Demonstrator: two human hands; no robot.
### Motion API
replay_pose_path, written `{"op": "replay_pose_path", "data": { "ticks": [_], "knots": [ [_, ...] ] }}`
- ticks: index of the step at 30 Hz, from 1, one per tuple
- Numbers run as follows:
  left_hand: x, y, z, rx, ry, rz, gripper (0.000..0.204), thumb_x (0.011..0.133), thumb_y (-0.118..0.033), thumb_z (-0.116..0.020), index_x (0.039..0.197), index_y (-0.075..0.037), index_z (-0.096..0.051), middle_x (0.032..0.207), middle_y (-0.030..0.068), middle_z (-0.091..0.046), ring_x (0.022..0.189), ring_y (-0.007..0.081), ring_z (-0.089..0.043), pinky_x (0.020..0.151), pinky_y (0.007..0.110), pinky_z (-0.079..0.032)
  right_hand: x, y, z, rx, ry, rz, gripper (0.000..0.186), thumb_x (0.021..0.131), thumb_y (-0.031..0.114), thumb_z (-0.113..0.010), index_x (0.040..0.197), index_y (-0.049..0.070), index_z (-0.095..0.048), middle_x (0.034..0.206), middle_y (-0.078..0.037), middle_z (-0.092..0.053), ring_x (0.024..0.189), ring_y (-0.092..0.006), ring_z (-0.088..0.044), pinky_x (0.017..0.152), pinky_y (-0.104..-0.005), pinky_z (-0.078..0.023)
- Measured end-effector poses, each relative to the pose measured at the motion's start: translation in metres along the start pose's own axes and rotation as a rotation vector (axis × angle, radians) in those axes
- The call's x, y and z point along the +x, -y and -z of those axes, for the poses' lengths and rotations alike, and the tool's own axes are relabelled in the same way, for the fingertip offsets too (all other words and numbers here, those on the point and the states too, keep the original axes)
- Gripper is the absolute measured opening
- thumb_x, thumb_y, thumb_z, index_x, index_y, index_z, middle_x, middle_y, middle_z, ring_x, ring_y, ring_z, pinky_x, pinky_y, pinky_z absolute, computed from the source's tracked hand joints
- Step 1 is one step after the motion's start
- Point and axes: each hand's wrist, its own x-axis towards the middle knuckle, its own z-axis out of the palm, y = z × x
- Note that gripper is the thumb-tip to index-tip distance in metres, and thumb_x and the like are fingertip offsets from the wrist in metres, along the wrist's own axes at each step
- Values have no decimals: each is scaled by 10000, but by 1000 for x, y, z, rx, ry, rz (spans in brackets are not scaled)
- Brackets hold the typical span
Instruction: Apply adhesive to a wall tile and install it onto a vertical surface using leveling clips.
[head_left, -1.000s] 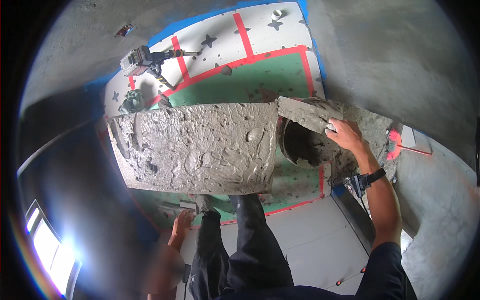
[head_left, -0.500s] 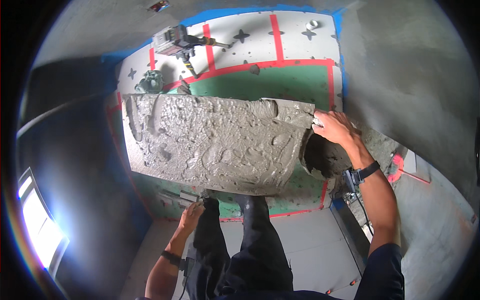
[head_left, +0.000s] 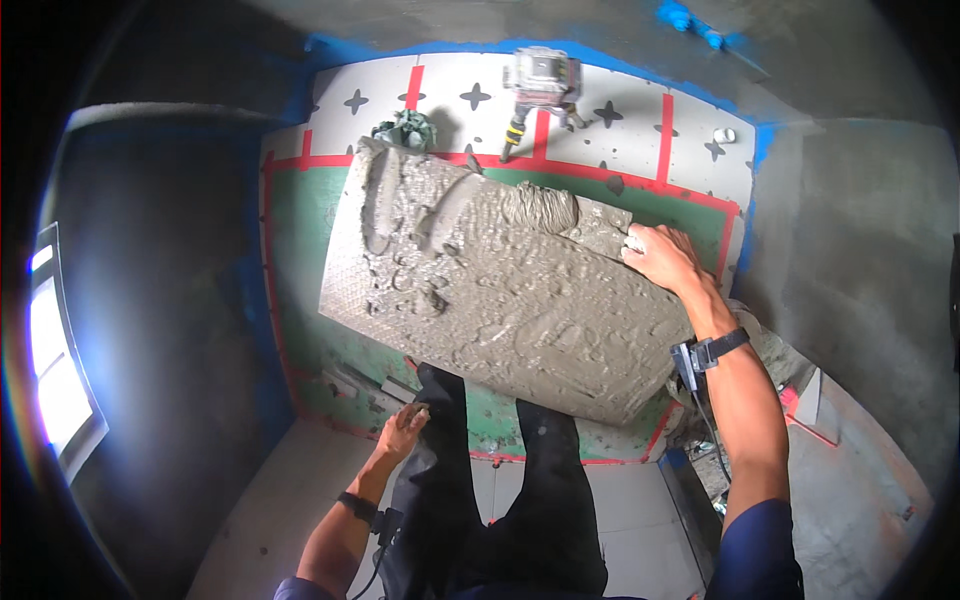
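A large rectangular tile (head_left: pixel 500 290), coated with wet grey mortar, lies at a slant in front of my legs. The coating is lumpy, with smeared troughs at its far left end. My right hand (head_left: pixel 662 255) is closed round the handle of a mortar-covered trowel (head_left: pixel 603 230) at the tile's far right edge. The trowel's blade lies against the mortar, beside a ridged lump (head_left: pixel 540 207). Low beside my left leg, my left hand (head_left: pixel 402 430) hangs away from the tile, fingers loosely bent and smudged grey, with nothing visible in them.
Beyond the tile, a power tool (head_left: pixel 543 85) stands on white floor tiles crossed with red tape, near a crumpled green bag (head_left: pixel 405 130) and a small white cup (head_left: pixel 724 135). Green floor (head_left: pixel 310 240) surrounds the tile. Grey walls rise both sides; a pink-and-white tool (head_left: pixel 812 408) lies right.
My view has shifted, and the tile now slants down to the right and hides the bucket at its right end. The trowel stays at the tile's far right edge. My left hand's fingers look looser.
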Motion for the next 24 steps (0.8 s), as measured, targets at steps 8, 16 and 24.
{"op": "replay_pose_path", "data": {
  "ticks": [8, 16, 24],
  "knots": [
    [3, 19, 90, -60, -42, 9, 441, 989, -382, -563, 1228, -16, -620, 1085, 178, -710, 1057, 267, -670, 923, 367, -493, 53, 139, -16, -48, -63, 22, 253, 821, 286, -659, 907, 49, -639, 813, -212, -681, 765, -428, -660, 690, -509, -528],
    [-12, 57, 135, -96, -66, 47, 454, 984, -380, -580, 1218, 5, -626, 1074, 175, -711, 1062, 249, -666, 916, 360, -496, -93, 170, -116, -359, 103, 84, 196, 914, 230, -600, 976, 67, -508, 824, -174, -677, 679, -351, -695, 582, -481, -550],
    [1, 101, 131, -252, -31, 20, 487, 983, -428, -572, 1185, 11, -633, 1019, 175, -711, 1002, 243, -677, 893, 368, -504, -98, 178, -52, 2, 45, -235, 279, 809, 197, -634, 1036, 51, -566, 922, -215, -686, 817, -440, -666, 717, -526, -530]
  ]
}}
